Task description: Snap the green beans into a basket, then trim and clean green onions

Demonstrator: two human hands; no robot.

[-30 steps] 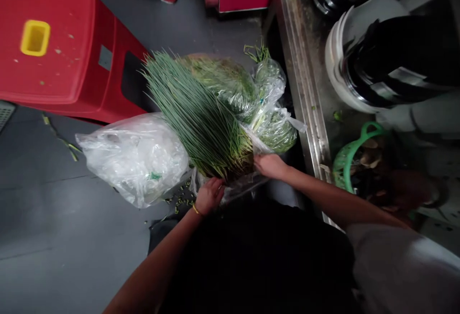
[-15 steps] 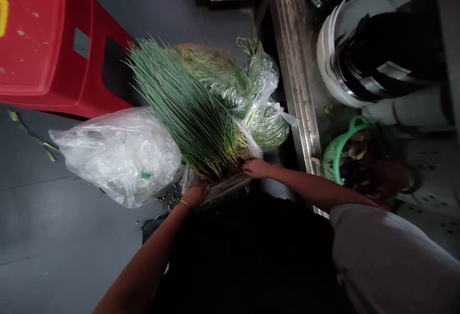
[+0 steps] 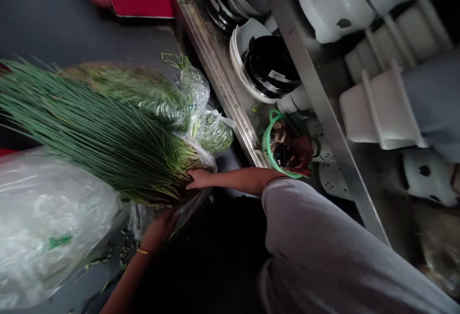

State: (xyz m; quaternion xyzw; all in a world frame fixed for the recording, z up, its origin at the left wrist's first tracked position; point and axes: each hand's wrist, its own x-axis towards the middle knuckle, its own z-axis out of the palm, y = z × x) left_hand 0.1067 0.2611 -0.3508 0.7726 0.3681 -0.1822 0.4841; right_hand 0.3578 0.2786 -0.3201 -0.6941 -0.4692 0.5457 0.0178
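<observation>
A thick bundle of long green onions (image 3: 108, 137) lies slantwise, its leaves pointing left and its root end near me. A clear plastic bag (image 3: 206, 157) is bunched around the roots. My right hand (image 3: 199, 179) reaches over the root end, its fingers and thumb closed on the stalks there. Lower and to the left, my left hand (image 3: 160, 230) is closed at the near edge of the bag, dark and slightly blurred, with its fingertips partly hidden.
A filled translucent plastic bag (image 3: 53, 223) stands at left. Behind the onions lie bagged greens (image 3: 158, 89). On the right, a metal shelf (image 3: 230, 98) holds black bowls (image 3: 273, 65), white containers (image 3: 381, 108) and a green basket (image 3: 266, 144). Plant scraps litter the floor.
The view has swung right, so the onions and bags appear farther left and more shelf shows. My right hand has shifted from the bag's rim onto the root end; my left stays at the bag's edge.
</observation>
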